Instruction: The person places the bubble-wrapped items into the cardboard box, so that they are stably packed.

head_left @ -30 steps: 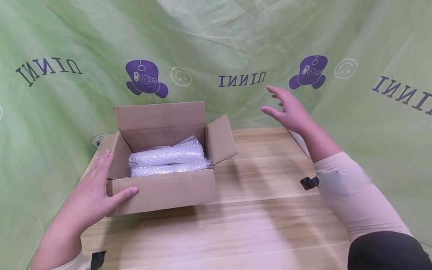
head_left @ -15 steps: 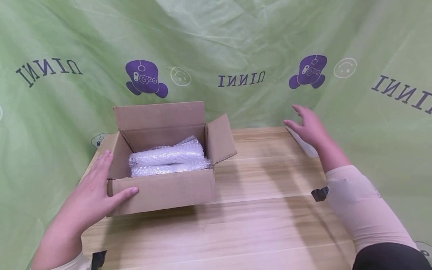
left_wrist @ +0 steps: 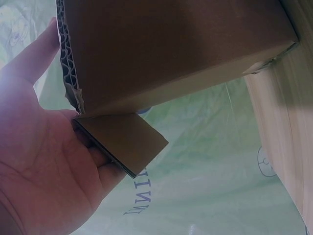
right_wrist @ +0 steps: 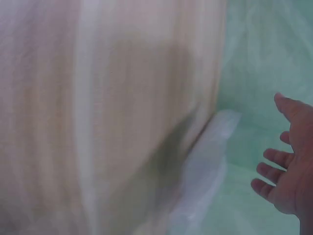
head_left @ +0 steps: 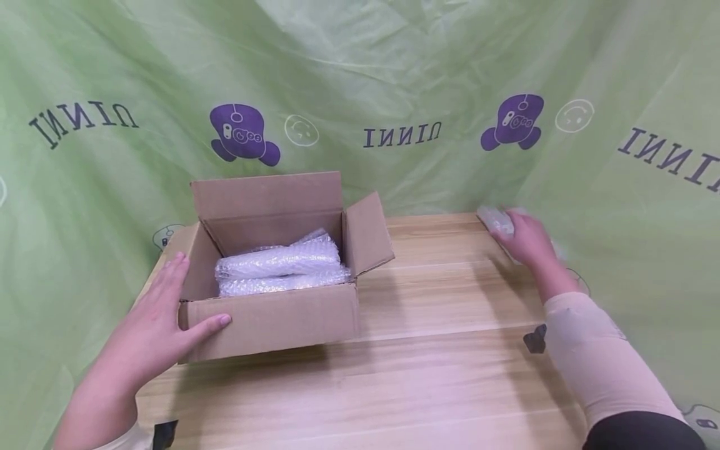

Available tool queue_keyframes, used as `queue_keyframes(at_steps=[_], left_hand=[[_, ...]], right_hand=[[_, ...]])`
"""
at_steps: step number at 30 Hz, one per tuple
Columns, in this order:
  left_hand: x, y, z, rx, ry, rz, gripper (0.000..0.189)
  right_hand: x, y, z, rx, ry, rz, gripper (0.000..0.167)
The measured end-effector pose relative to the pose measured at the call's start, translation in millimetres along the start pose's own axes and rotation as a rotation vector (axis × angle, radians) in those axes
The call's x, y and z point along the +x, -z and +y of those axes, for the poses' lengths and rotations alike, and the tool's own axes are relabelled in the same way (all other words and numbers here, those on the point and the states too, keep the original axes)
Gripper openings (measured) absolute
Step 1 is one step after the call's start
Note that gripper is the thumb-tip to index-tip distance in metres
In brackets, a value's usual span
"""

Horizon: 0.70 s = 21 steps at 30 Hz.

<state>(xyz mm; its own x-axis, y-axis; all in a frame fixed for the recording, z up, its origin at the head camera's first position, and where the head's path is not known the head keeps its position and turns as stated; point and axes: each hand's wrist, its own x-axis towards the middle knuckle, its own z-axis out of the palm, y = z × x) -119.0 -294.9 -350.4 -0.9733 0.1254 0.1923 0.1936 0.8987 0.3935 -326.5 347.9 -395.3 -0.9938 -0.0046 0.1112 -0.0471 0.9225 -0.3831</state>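
An open cardboard box (head_left: pixel 270 322) stands at left centre on the table, its back and right flaps raised. Inside lie bubble-wrapped packages (head_left: pixel 287 259), one above another. My left hand (head_left: pixel 149 322) spans the near left corner of the box, thumb straight along the front wall and fingers extended along the left flap. In the left wrist view, that flap (left_wrist: pixel 122 142) partly hides the fingers. My right hand (head_left: pixel 529 239) reaches over another piece of bubble wrap (head_left: pixel 496 220) at the table's right edge. In the right wrist view, its fingers are spread beside the wrap.
The wooden table (head_left: pixel 427 369) extends in front of the box and to its right. A green curtain (head_left: pixel 405 75) with purple figures and lettering hangs close behind the table and along its sides. Small black devices sit at both wrists.
My right hand has swung down and to the right, from the air beside the box to the bubble wrap at the right edge. The left hand and the box have stayed in place.
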Motion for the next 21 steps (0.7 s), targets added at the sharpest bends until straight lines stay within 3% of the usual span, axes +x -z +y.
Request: queue_keyframes(at_steps=[9,13,21], left_hand=[[-1.4,0.0,0.5,0.002,0.004,-0.003,0.114],[-2.1,-0.4,0.9,0.003,0.006,-0.005,0.114],[-2.6,-0.3,1.4,0.006,0.006,-0.005,0.114]], right_hand=[[-9.3,-17.2,28.7,-0.051,-0.128,-0.119,0.099],[-9.2,-24.2,39.5,-0.079,-0.135,-0.166,0.097],[-6.3,-32.5,46.9,-0.090,-0.151,-0.130,0.088]])
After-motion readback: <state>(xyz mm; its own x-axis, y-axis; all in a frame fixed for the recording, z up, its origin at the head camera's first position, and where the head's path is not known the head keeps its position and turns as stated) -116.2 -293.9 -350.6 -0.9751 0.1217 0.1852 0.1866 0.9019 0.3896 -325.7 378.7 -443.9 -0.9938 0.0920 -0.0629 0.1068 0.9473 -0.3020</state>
